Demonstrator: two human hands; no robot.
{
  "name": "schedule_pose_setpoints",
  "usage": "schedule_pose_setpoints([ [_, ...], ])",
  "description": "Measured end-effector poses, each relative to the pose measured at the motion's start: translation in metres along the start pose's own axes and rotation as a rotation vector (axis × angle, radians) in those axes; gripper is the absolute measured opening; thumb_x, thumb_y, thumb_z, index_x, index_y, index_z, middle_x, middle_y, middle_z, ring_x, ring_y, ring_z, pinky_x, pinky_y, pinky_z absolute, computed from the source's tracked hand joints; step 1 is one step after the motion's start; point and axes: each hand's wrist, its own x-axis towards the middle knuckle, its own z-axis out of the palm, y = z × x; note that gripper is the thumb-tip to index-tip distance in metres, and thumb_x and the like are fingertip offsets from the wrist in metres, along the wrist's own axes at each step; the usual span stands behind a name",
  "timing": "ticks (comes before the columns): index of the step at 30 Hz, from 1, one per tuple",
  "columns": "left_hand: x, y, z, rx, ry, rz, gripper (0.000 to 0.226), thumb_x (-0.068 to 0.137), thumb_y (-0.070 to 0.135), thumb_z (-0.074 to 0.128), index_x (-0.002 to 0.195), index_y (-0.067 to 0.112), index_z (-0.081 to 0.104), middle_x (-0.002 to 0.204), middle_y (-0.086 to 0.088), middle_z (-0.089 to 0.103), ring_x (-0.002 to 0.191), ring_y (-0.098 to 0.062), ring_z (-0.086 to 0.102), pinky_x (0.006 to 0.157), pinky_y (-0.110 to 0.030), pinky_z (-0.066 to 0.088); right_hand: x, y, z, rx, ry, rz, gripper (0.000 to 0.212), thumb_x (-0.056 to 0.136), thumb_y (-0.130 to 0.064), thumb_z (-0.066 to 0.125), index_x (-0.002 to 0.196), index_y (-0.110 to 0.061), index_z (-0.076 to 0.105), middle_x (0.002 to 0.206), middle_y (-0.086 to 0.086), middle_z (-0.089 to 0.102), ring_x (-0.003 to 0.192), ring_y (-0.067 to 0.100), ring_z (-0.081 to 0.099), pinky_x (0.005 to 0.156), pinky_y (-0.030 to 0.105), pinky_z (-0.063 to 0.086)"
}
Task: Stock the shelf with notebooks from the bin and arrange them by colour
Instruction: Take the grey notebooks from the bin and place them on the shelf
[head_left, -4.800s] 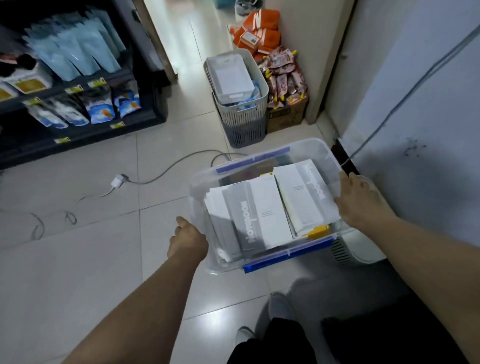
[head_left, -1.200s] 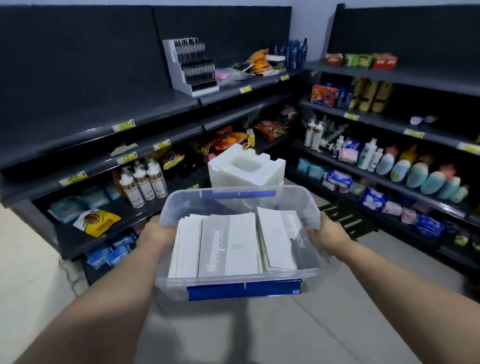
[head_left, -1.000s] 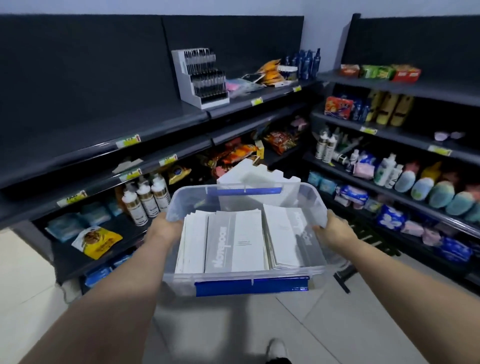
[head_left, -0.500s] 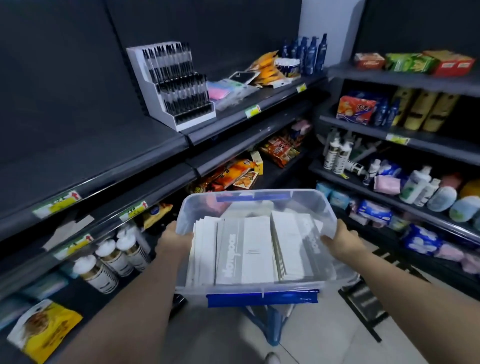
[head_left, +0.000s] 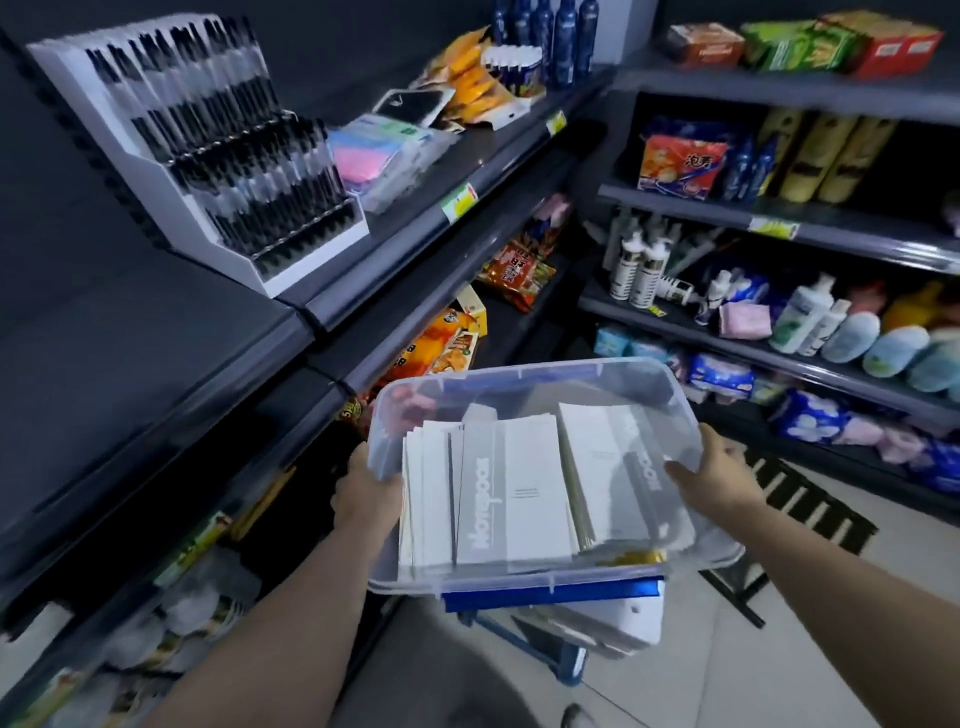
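Bin (head_left: 524, 387), clear plastic with blue latches, is carried in mid-air between both hands, not resting on anything. Left hand (head_left: 366, 496) is closed around the left short wall just under the rim; right hand (head_left: 714, 475) is closed on the right short wall, fingers wrapped over the rim. Both hands are occupied with the bin, so neither is free to pick. Notebooks (head_left: 511, 499) lie flat inside in overlapping stacks, pale grey and white covers up, long axes running away from the person, spines roughly parallel to the hands; a yellow edge shows low at the near right corner. The stacks sit between the two hands, about equally near each. Bare dark shelf (head_left: 140, 364) lies up and to the left of the left hand, beyond the bin's left wall; a pen display (head_left: 208, 150) stands further along it. The left hand is the nearer one to that shelf. Below the bin, a blue-framed stool or cart (head_left: 561, 649) with a white object on it. Judgement: the bin needs setting down, likely there or on the shelf, before sorting can start.
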Motion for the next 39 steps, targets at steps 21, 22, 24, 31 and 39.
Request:
schedule_pose_setpoints([
  [21, -0.022, 0.040, -0.011, 0.444, -0.017, 0.358, 0.047, 0.095, 0.024, 0.051, 0.142, 0.024, 0.043, 0.144, -0.001, 0.045, 0.132, -0.027, 0.036, 0.100, -0.042, 0.043, -0.005, -0.049, 0.042, -0.534, -0.093, -0.579, 0.054, 0.097, -0.030, 0.042, 0.148, -0.023, 0.026, 0.157, 0.000, 0.022, 0.147, 0.018, 0.015, 0.117, 0.037, 0.017],
  [22, -0.022, 0.042, -0.006, 0.423, -0.045, 0.359, 0.046, 0.096, 0.023, 0.051, 0.141, 0.022, 0.045, 0.143, -0.001, 0.048, 0.131, -0.026, 0.040, 0.101, -0.040, 0.043, -0.003, -0.050, 0.042, -0.530, -0.102, -0.583, 0.054, 0.097, -0.030, 0.042, 0.148, -0.023, 0.026, 0.157, 0.000, 0.022, 0.147, 0.018, 0.015, 0.117, 0.037, 0.017],
  [24, -0.023, 0.046, 0.006, 0.365, -0.145, 0.335, 0.043, 0.097, 0.020, 0.052, 0.139, 0.017, 0.048, 0.140, -0.003, 0.053, 0.128, -0.023, 0.049, 0.101, -0.034, 0.044, 0.003, -0.049, 0.042, -0.522, -0.118, -0.582, 0.054, 0.097, -0.031, 0.043, 0.148, -0.022, 0.027, 0.157, 0.001, 0.022, 0.146, 0.018, 0.016, 0.117, 0.037, 0.018],
  [31, -0.034, 0.059, 0.046, 0.494, -0.259, 0.221, 0.038, 0.092, 0.015, 0.045, 0.127, 0.003, 0.049, 0.129, -0.014, 0.055, 0.116, -0.032, 0.055, 0.089, -0.039, 0.048, 0.014, -0.030, 0.040, -0.521, -0.182, -0.561, 0.055, 0.097, -0.031, 0.042, 0.148, -0.018, 0.024, 0.157, 0.004, 0.021, 0.145, 0.020, 0.017, 0.116, 0.037, 0.020],
  [39, -0.038, 0.064, 0.069, 0.501, -0.257, -0.038, 0.044, 0.090, 0.016, 0.052, 0.131, 0.004, 0.041, 0.130, -0.013, 0.053, 0.110, -0.031, 0.060, 0.080, -0.035, 0.048, 0.017, -0.014, 0.043, -0.463, -0.296, -0.546, 0.061, 0.097, -0.033, 0.043, 0.150, -0.020, 0.016, 0.159, 0.000, 0.015, 0.144, 0.021, 0.020, 0.115, 0.036, 0.024],
])
